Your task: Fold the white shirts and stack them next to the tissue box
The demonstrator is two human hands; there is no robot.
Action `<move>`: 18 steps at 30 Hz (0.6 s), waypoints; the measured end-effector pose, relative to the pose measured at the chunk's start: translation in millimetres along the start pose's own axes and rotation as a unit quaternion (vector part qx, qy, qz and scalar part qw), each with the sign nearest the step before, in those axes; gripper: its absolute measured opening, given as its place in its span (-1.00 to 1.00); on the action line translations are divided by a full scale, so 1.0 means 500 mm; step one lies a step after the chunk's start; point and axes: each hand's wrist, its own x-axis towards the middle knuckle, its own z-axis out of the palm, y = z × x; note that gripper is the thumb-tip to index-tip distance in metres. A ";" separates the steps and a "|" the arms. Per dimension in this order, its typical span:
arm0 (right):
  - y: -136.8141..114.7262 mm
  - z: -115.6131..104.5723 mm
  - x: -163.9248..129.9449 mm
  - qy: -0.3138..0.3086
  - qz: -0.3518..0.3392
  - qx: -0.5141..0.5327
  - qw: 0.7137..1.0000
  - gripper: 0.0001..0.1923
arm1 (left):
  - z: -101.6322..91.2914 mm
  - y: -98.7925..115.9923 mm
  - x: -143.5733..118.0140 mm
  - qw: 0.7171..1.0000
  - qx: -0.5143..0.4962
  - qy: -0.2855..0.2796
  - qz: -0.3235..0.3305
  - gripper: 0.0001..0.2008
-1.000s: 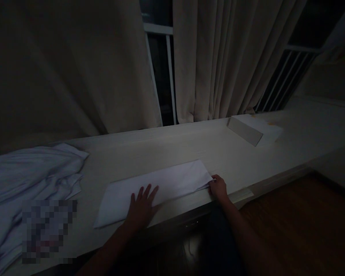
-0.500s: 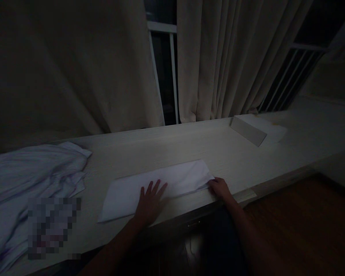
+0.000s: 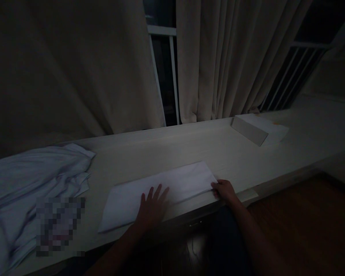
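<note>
Beige curtains (image 3: 224, 57) hang behind the ledge (image 3: 166, 153). Your left hand (image 3: 151, 207) rests, fingers spread, on the folded white cloth (image 3: 186, 181); your right hand (image 3: 224, 190) pinches its near right corner.

Can count one left hand (image 3: 151, 207) and one right hand (image 3: 224, 189), so two in total. Can count also one folded white cloth (image 3: 189, 179), one crumpled heap of cloth (image 3: 48, 174), one box (image 3: 257, 128), one long ledge (image 3: 172, 147), one left curtain (image 3: 74, 69) and one right curtain (image 3: 230, 57).
</note>
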 end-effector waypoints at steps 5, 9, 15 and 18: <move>0.004 -0.007 -0.006 0.017 0.009 -0.010 1.000 -0.74 | -0.003 -0.008 0.001 1.000 0.004 0.012 -0.006 -0.46; 0.006 -0.010 -0.006 0.027 0.017 -0.018 0.999 -0.77 | -0.031 -0.017 0.013 1.000 0.004 0.010 -0.007 -0.45; -0.020 -0.024 -0.018 0.110 -0.017 -0.140 0.984 -0.67 | -0.073 -0.012 0.059 1.000 -0.011 -0.020 0.004 -0.39; -0.053 0.014 -0.053 0.232 -0.151 -0.272 0.922 -0.49 | -0.057 0.006 0.074 0.999 -0.015 -0.005 0.032 -0.39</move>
